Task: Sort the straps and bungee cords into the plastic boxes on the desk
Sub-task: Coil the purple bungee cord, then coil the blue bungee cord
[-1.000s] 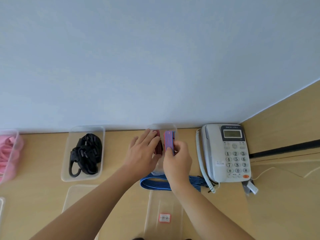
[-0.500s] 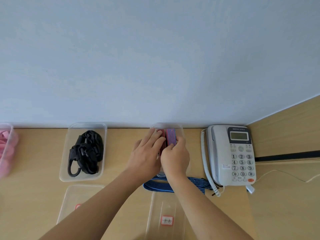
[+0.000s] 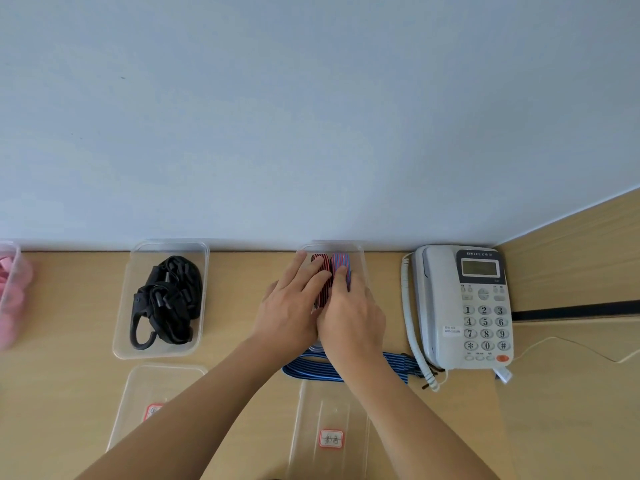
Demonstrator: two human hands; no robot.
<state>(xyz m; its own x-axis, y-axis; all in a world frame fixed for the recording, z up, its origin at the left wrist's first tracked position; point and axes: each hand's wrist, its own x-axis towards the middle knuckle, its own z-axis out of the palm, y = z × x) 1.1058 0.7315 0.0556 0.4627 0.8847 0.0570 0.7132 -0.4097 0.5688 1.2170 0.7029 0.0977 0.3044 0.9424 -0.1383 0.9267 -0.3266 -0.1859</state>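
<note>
Folded red-and-black striped elastic strap [image 3: 323, 263] and blue-and-red striped strap [image 3: 341, 259] sit side by side in the clear plastic box [image 3: 363, 271] at the table [image 3: 242, 271] rear. The left hand [image 3: 291, 313] presses with straight fingers. Whether the right hand [image 3: 349, 317] grips cannot be told. Judged light, soft, springy: grasp mid-fold, across all layers.

Pale blue-grey wall [image 3: 311, 116] fills the upper view, evenly and softly lit. Light wood worktop [image 3: 79, 306] butts against it. At right, matching wood side panel [image 3: 571, 258] with a dark horizontal slot [image 3: 571, 311].
</note>
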